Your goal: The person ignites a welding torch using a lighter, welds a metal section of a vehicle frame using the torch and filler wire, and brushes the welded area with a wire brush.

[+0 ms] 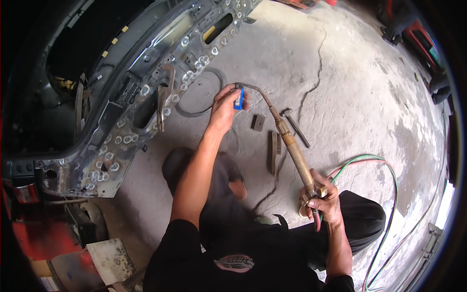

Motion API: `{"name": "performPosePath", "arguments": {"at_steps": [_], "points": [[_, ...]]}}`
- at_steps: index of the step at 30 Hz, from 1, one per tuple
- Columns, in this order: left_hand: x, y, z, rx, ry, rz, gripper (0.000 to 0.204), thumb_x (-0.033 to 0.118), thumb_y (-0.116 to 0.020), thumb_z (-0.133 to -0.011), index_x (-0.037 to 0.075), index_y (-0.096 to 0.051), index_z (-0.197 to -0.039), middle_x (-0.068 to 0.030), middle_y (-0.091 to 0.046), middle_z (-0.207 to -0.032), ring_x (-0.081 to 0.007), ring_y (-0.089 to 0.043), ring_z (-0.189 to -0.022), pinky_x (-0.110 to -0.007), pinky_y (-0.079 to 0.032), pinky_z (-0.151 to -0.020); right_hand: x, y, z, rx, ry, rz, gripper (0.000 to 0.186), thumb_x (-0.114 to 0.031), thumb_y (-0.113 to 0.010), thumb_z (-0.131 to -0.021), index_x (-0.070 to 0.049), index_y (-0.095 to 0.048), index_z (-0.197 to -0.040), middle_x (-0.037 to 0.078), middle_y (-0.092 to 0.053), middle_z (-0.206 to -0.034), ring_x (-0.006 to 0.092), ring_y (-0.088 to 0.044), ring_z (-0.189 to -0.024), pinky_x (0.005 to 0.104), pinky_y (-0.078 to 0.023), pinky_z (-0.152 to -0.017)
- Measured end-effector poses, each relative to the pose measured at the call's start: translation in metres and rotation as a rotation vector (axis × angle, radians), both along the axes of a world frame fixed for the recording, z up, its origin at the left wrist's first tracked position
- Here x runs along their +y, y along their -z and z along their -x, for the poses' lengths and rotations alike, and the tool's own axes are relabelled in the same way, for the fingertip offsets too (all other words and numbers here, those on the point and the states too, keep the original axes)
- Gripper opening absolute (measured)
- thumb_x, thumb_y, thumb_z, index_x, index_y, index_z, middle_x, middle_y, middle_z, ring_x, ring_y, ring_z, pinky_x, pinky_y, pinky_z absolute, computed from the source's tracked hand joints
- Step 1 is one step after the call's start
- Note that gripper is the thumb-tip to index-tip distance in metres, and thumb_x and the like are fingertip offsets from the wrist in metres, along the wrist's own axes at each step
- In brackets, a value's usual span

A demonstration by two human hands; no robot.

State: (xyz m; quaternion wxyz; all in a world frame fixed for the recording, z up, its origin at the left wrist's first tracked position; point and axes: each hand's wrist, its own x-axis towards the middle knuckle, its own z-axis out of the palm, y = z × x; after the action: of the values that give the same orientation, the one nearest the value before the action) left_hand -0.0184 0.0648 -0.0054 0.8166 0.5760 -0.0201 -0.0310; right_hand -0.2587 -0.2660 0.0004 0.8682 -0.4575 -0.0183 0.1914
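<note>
We could burn our left hand (224,106) if the torch (296,148) flared, since that hand grips a blue lighter (239,100) right beside the nozzle (253,88); whether they touch, we can't quite tell. Our right hand (329,200) is wrapped around the torch's valve end; from there the torch runs toward eleven o'clock.

Bright floor (357,92), dark curved edges

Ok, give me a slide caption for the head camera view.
Right hand holds the torch; left hand holds a small blue object close to its nozzle.
</note>
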Motion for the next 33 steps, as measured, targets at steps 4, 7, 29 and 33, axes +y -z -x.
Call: {"name": "performPosePath", "arguments": {"at_steps": [4, 7, 29, 33], "points": [[0.001, -0.002, 0.001, 0.004, 0.023, 0.073, 0.031, 0.02, -0.058, -0.106, -0.003, -0.064, -0.127, -0.0075, -0.069, -0.095, -0.0156, -0.065, -0.081, -0.032, -0.053, -0.075, 0.0, 0.002, 0.002, -0.004, 0.017, -0.01, 0.081, 0.0, -0.081, -0.084, -0.014, -0.046, -0.156, 0.021, -0.067, -0.092, 0.0241, -0.066, -0.075, 0.0284, -0.056, -0.049], [0.003, -0.006, 0.0, 0.02, 0.031, 0.177, 0.038, 0.022, -0.059, -0.106, -0.003, -0.062, -0.134, -0.0058, -0.068, -0.096, -0.0145, -0.062, -0.082, -0.032, -0.051, -0.076, -0.002, 0.004, 0.003, 0.006, 0.044, 0.008, 0.084, -0.005, -0.084, -0.081, -0.013, -0.047, -0.155, 0.023, -0.068, -0.097, 0.0232, -0.068, -0.063, 0.0285, -0.056, -0.046], [-0.001, -0.015, 0.004, 0.145, 0.231, 0.353, 0.052, 0.057, -0.05, -0.105, 0.007, -0.06, -0.094, -0.0053, -0.054, -0.073, -0.0158, -0.048, -0.06, -0.031, -0.038, -0.058, 0.0, 0.002, 0.005, 0.01, -0.006, -0.003, 0.081, 0.004, -0.079, -0.084, -0.014, -0.047, -0.156, 0.021, -0.067, -0.091, 0.0196, -0.064, -0.065, 0.027, -0.054, -0.048], [-0.001, -0.012, 0.0, 0.171, 0.253, 0.309, 0.046, 0.049, -0.052, -0.105, 0.006, -0.057, -0.089, -0.0028, -0.05, -0.072, -0.0143, -0.045, -0.061, -0.03, -0.035, -0.058, 0.001, 0.005, 0.006, 0.006, -0.014, -0.009, 0.081, 0.004, -0.079, -0.084, -0.015, -0.046, -0.156, 0.02, -0.067, -0.091, 0.0189, -0.063, -0.063, 0.0273, -0.054, -0.048]]}}
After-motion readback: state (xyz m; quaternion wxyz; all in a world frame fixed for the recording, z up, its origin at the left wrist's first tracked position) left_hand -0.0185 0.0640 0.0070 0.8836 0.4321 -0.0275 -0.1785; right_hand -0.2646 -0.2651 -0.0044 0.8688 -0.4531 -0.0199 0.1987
